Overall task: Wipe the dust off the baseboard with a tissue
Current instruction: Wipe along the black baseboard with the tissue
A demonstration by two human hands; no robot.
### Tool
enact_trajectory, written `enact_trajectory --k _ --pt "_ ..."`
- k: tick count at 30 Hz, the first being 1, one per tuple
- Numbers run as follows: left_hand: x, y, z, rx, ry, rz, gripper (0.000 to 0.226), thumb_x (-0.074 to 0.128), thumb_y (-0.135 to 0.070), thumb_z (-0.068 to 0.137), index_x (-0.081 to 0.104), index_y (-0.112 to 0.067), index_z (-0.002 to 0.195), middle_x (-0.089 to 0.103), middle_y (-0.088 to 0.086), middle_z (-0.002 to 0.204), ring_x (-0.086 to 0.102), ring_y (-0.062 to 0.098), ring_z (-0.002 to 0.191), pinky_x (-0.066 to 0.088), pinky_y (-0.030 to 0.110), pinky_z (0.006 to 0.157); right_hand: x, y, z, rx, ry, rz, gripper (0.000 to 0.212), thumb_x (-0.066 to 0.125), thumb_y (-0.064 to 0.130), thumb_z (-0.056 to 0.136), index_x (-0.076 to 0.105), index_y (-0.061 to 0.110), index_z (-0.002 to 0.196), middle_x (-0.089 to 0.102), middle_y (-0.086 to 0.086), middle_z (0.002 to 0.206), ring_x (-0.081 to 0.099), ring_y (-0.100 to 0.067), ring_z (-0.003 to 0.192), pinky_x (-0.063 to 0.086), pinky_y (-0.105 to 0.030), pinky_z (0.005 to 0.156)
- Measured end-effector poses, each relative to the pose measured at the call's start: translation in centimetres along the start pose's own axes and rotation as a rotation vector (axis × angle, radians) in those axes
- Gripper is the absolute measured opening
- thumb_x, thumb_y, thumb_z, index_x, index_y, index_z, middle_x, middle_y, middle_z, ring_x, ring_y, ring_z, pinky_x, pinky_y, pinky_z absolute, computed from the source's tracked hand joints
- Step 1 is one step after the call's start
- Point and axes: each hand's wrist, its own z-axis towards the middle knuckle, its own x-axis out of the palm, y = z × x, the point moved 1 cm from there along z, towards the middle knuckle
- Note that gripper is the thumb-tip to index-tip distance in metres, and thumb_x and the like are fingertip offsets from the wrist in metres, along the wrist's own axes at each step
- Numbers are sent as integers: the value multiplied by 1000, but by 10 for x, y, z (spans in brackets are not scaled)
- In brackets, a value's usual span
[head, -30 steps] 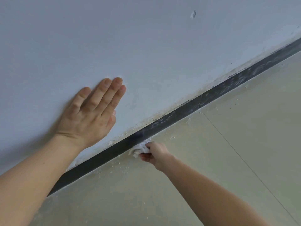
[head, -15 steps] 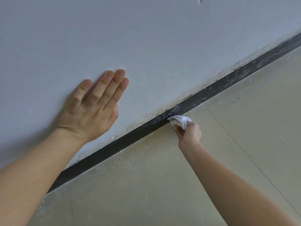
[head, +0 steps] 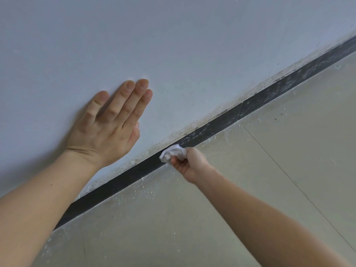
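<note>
while one tissue [head: 174, 152] wipes, one baseboard [head: 123, 180]

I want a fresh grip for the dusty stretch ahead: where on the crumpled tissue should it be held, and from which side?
Hold the tissue at its bunched rear end, where the right hand now pinches it, coming from the floor side. Its loose wad pokes out toward the baseboard, so that face probably stays free to rub the dark strip. The left hand lies flat on the wall.
</note>
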Motion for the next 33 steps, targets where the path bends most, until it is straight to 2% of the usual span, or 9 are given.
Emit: enact_trajectory --k 6,8,10,12,15,20,25,30,33 --pt "1 0 1 -6 -24 -13 69 42 -31 88 27 -9 152 13 7 161 17 21 144 7 39 117 -48 61 -13 -274 -189 325 34 29 -12 81 60 -6 72 61 -16 69 56 -14 44 48 -18 45" --pt "2 0 1 -7 -31 -11 69 42 -31 88 28 -9 152 12 8 161 18 22 143 6 39 117 -47 56 -16 -249 -282 215 48 27 -5 82 69 3 61 62 -10 60 47 -10 40 42 -17 42" --pt "2 0 1 -4 -35 -4 69 42 -32 88 28 -9 152 13 8 161 17 22 144 7 39 117 -32 34 -16 -148 -278 16 44 27 -3 79 71 5 75 62 -11 61 41 -9 37 37 -15 39" --pt "1 0 1 -1 -28 1 69 42 -32 88 28 -10 152 13 7 161 14 22 145 7 39 117 -11 5 -17 15 -191 -102 35 32 -2 81 66 3 88 59 -10 55 45 -11 34 41 -16 38" --pt "0 1 1 0 -11 3 69 42 -31 89 27 -10 152 11 7 161 7 21 148 7 38 117 22 -10 -23 107 -50 -213 33 31 0 89 62 1 77 60 -8 50 55 -16 45 50 -22 42" --pt "1 0 0 -1 -8 -16 68 42 -31 89 27 -10 152 13 6 161 9 21 147 5 38 118 19 36 -19 42 -125 -139 35 29 -10 88 62 -9 100 62 -21 67 59 -22 46 50 -22 38" --pt "3 0 0 -7 -31 -17 68 42 -30 89 27 -9 152 11 8 161 15 22 145 3 39 118 -16 74 -24 -145 -217 -83 35 28 -13 85 58 -4 69 62 -19 66 54 -16 39 47 -19 37" --pt "1 0 1 -11 -15 0 68 40 -31 90 25 -9 153 6 8 162 6 21 148 3 39 118 -55 91 -20 -352 -467 301 34 26 0 86 59 -1 76 63 -14 74 54 -17 52 44 -19 43" --pt "1 0 1 -7 -9 8 69 40 -31 89 25 -9 153 5 8 162 4 22 148 3 40 118 -53 73 -22 -274 -478 66 34 29 2 83 61 5 72 63 -9 69 52 -14 52 44 -22 49"
